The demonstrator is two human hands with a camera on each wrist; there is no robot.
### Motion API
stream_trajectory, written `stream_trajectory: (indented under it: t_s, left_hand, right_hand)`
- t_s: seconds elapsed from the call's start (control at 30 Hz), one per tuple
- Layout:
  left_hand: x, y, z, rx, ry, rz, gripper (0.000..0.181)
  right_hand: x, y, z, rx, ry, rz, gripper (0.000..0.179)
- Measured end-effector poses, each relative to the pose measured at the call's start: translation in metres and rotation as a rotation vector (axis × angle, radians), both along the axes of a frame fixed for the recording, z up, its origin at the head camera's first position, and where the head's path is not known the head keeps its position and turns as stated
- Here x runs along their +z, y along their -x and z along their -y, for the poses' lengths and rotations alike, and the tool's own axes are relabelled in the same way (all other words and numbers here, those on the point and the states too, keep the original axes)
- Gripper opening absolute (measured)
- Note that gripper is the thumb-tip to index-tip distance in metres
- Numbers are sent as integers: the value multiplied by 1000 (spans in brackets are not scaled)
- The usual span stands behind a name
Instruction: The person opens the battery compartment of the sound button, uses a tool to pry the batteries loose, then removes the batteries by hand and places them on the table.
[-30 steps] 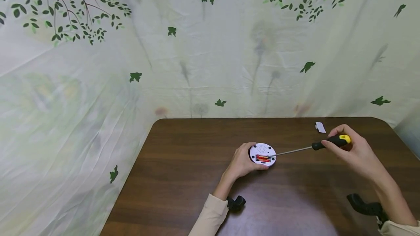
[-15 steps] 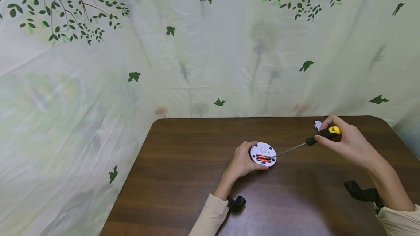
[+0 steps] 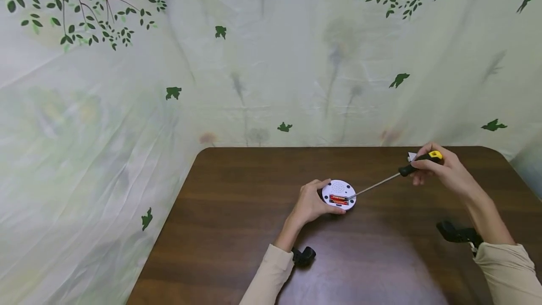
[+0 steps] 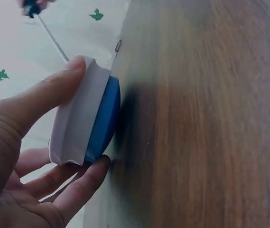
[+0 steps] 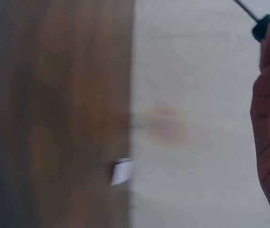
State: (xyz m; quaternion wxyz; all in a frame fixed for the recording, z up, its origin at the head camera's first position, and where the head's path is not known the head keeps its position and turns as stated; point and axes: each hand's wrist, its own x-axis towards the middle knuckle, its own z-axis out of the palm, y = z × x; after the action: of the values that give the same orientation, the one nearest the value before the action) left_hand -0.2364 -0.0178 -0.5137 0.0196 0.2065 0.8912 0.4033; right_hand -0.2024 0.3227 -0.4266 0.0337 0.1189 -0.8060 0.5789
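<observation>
My left hand (image 3: pixel 312 204) grips a round white device (image 3: pixel 342 187) by its edge, thumb on one side and fingers on the other. Its perforated underside faces up, with an uncovered compartment holding red batteries (image 3: pixel 338 199). In the left wrist view the device's other side shows as a blue base (image 4: pixel 105 118), held just off the table. My right hand (image 3: pixel 444 168) holds a screwdriver (image 3: pixel 408 170) by its black and yellow handle. The long shaft slants down left, and its tip meets the battery compartment at the right end of the batteries.
A small white battery cover (image 5: pixel 122 172) lies near the far edge of the brown wooden table (image 3: pixel 245 229), partly hidden behind my right hand in the head view. A pale leaf-printed cloth (image 3: pixel 254 60) hangs behind the table. Black wrist mounts (image 3: pixel 304 256) sit on both forearms.
My right hand has shifted left and farther away, so the screwdriver slants more steeply and the hand now overlaps the battery cover. My left hand keeps its hold on the device.
</observation>
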Motion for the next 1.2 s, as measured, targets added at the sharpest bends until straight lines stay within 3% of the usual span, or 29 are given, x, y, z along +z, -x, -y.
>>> stream_trajectory:
  t_s: [0.2,0.33,0.5,0.73,0.97,1.2]
  left_hand:
    - [1,5,3,16,-7,32,91]
    - [0,7,4,29,4,51,91]
    - [-1,7,3,40,-3,54,91]
    - [-1,6,1,35,6,52,90]
    - [-2,3,-1,18,25,19,87]
    - [-2,1,0,31,-8,62,83]
  right_hand:
    - [-36,-6,-10,-30,364,58,9]
    - [-56,-15,-11,-69,505,118,8]
    - [-72,-27,-12,-142,555,217,6]
    - [-79,-40,-13,-173,593,282,8]
    - [-85,-50,-15,-151,651,338,20]
    - [-87,-52,-16,-119,682,340,28]
